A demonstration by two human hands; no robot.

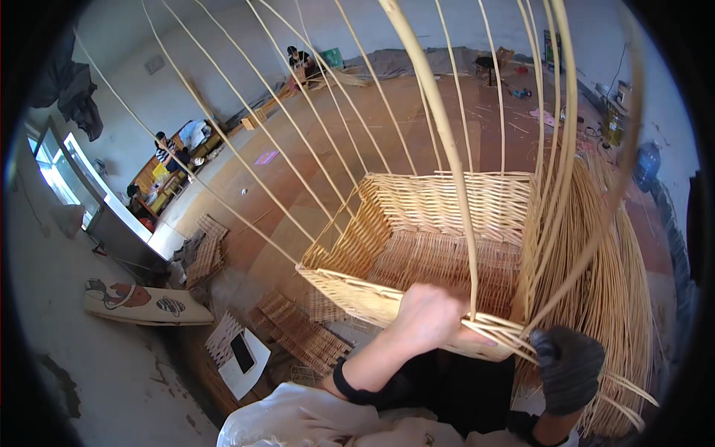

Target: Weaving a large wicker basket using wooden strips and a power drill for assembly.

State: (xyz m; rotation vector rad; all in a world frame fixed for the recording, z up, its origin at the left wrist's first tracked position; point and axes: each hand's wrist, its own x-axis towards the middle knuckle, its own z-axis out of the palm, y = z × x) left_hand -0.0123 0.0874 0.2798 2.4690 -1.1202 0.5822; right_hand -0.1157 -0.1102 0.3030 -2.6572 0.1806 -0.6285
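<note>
A rectangular wicker basket [447, 205] rests before me, its open top facing up. Tall willow stakes [445, 134] rise from its rim, one thick stake standing between my hands. My bare left hand [430, 316] is closed over the near rim, left of that stake; its fingertips are hidden behind the rim. In a dark grey glove, my right hand [570, 370] grips willow rods [514, 337] at the near right corner. The loose rod ends [629, 393] stick out to the right past the glove.
A large bundle of willow rods [614, 298] lies right of the basket. At left are woven panels [302, 333], a phone [242, 352] on white paper [253, 376] and a painted board [149, 305]. Two people sit farther back. A blue water jug [647, 164] stands far right.
</note>
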